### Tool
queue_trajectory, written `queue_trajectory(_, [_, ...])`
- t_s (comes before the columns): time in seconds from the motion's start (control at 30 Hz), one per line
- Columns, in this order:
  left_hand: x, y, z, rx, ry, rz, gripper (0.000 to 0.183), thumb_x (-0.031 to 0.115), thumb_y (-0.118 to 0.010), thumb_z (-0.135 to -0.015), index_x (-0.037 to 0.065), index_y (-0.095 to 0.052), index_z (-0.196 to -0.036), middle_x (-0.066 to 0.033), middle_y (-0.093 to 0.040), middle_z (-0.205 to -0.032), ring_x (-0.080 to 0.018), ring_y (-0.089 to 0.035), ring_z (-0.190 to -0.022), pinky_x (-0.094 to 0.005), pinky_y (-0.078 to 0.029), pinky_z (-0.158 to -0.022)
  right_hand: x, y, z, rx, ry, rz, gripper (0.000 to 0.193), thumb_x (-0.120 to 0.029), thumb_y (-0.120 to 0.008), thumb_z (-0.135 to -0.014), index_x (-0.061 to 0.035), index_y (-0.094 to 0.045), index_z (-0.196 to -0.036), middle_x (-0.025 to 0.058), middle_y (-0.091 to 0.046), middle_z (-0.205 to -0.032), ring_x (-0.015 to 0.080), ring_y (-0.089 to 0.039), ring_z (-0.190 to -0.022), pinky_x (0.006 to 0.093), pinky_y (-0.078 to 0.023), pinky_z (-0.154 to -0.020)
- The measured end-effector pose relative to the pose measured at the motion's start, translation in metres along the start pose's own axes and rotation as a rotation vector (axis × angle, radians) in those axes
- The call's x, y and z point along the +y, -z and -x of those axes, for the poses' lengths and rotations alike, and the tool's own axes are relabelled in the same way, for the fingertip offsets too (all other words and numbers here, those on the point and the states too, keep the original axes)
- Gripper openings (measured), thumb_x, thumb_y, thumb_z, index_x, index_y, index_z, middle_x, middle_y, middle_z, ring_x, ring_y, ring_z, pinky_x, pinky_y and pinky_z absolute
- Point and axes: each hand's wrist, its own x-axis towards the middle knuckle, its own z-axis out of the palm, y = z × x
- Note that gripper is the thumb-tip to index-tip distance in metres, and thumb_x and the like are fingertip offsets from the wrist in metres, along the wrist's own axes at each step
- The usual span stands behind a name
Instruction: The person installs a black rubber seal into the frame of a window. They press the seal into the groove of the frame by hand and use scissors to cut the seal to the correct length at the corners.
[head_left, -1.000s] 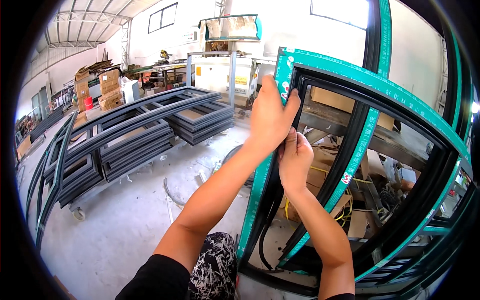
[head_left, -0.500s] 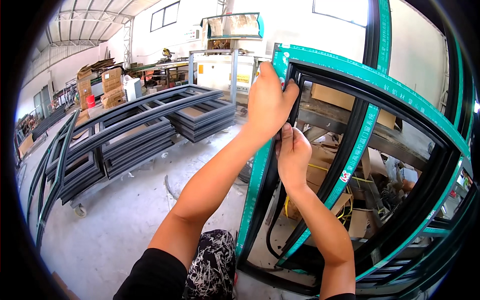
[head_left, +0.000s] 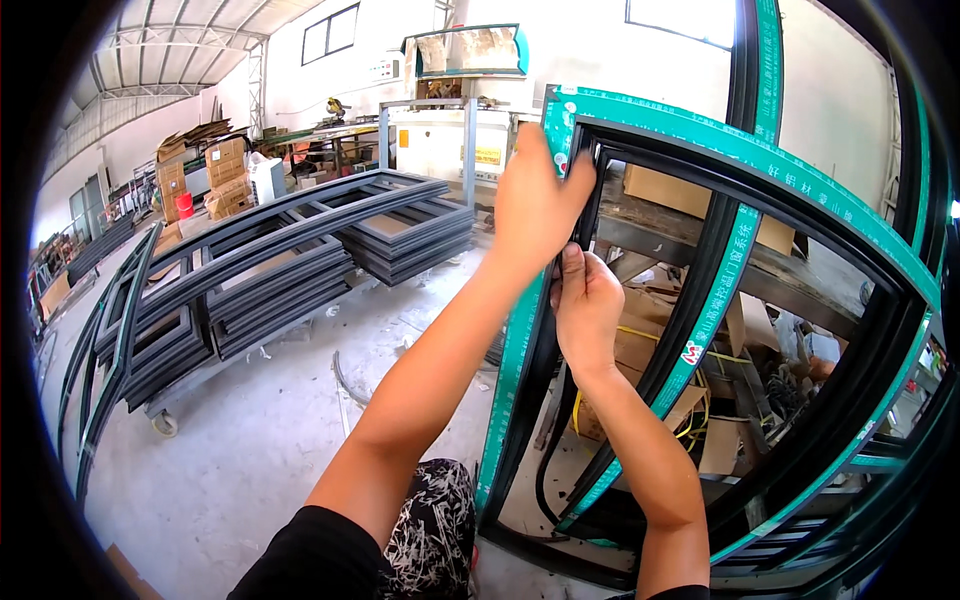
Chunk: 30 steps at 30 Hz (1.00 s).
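An upright window frame [head_left: 680,118], black with green printed protective film, stands in front of me on the right. My left hand [head_left: 540,200] wraps round the upper part of its left upright, just below the corner, the thumb on the inner edge; it is slightly blurred. Directly below, my right hand [head_left: 588,305] is closed in a pinch at the inner groove of the same upright. A thin black rubber strip [head_left: 541,482] runs down from beneath that hand and hangs in a loose loop inside the frame. The fingertips hide the pinched part.
On the left, a wheeled cart carries stacked dark grey frames [head_left: 285,300]. Cardboard boxes [head_left: 225,165] and a red bucket [head_left: 184,205] stand farther back. Behind the window frame is a rack [head_left: 790,280] with cartons and scraps. More filmed frames crowd the right edge.
My left hand has shifted slightly at the top of the upright and its thumb has blurred. The right hand keeps its pinch in nearly the same place.
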Motion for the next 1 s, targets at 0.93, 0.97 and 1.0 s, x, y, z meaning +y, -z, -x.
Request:
queue_trajectory(0.93, [-0.012,0.009,0.062,-0.108,0.157,0.056,0.036,0.015,-0.066,-0.086,-0.006,-0.044,-0.106,-0.0268,-0.063,-0.077,-0.0466,-0.064,-0.071,-0.0491,-0.051,-0.062,-0.009,0.015,-0.002,-0.139,-0.161,-0.092,0.038,-0.024,-0.047,-0.105,0.0028,-0.057,-0.081,0.0066,-0.059,-0.062,0.0134,-0.057,-0.054,0.0295,-0.048,-0.053])
queue_trajectory(0.97, [-0.012,0.008,0.062,-0.101,0.160,0.069,0.035,0.015,-0.066,-0.086,-0.005,-0.044,-0.104,-0.0266,-0.062,-0.076,-0.0468,-0.063,-0.070,-0.0496,-0.050,-0.062,-0.008,0.020,0.001,-0.188,-0.214,-0.137,0.035,-0.024,-0.047,-0.105,0.0029,-0.057,-0.086,0.0066,-0.060,-0.065,0.0133,-0.058,-0.055,0.0290,-0.049,-0.054])
queue_trajectory(1.0, [-0.012,0.007,0.062,-0.095,0.165,0.080,0.035,0.014,-0.066,-0.086,-0.005,-0.043,-0.103,-0.0264,-0.062,-0.075,-0.0469,-0.063,-0.069,-0.0501,-0.050,-0.061,-0.005,0.023,0.005,-0.257,-0.202,-0.234,0.032,-0.024,-0.047,-0.105,0.0030,-0.058,-0.091,0.0065,-0.062,-0.068,0.0132,-0.059,-0.056,0.0285,-0.050,-0.054])
